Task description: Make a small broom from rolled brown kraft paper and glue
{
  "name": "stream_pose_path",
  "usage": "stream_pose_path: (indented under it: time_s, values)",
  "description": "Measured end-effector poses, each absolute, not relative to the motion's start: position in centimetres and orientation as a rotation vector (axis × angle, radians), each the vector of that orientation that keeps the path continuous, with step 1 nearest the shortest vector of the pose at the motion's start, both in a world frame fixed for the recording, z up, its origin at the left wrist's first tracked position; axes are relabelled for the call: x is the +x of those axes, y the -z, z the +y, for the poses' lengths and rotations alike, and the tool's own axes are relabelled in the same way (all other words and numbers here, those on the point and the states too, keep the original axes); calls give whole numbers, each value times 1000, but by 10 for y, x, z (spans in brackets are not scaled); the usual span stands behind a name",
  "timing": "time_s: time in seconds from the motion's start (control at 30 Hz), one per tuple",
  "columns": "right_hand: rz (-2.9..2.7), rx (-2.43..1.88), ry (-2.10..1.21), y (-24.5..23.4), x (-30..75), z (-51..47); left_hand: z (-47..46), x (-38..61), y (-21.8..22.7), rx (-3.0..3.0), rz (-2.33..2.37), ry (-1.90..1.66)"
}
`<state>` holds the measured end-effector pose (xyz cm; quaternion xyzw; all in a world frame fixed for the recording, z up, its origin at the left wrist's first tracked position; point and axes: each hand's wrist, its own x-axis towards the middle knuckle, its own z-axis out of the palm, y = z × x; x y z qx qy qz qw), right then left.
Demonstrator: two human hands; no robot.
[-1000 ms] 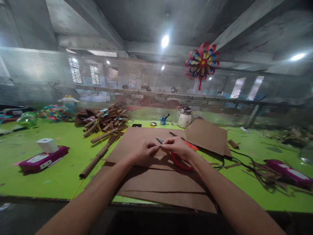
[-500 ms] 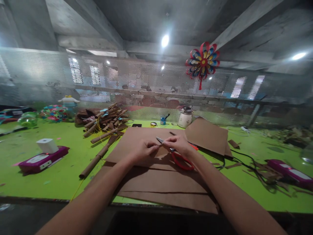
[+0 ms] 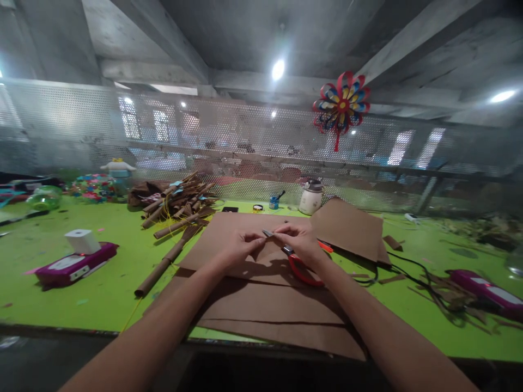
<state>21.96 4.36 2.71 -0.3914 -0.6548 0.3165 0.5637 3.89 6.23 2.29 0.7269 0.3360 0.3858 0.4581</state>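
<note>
The left hand [image 3: 247,247] and right hand [image 3: 301,242] sit near each other at the centre of the frame, over brown sheets [image 3: 267,299]. On each, thumb and fingers come close at the tips; I cannot tell whether they meet or pinch anything small. Scissors [image 3: 303,274] are at the centre too, blade tips showing between the hands and the red handle below the right hand; whether that hand touches them is unclear. More card [image 3: 349,228] lies right of centre on the green bench [image 3: 98,310]. Left of centre are brown tubes [image 3: 154,276] with yellow string. A purple power strip [image 3: 75,267] carries a white plug [image 3: 82,241] at middle left; another strip [image 3: 490,291] lies lower right.
</note>
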Motion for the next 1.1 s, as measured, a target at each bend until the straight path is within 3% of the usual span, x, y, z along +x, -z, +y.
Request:
stream_pose_path:
  time_s: [0.5,0.87,1.1]
  values:
    - [-1412,-890,-1195,-21,228,51,52,42,-27,2233,984,-1159]
    - [-1651,-858,-916,-24,230,46,53,42,-32,1895,714,-882]
    - [-1679,-915,-883,-24,226,43,50,42,-33,1886,823,-890]
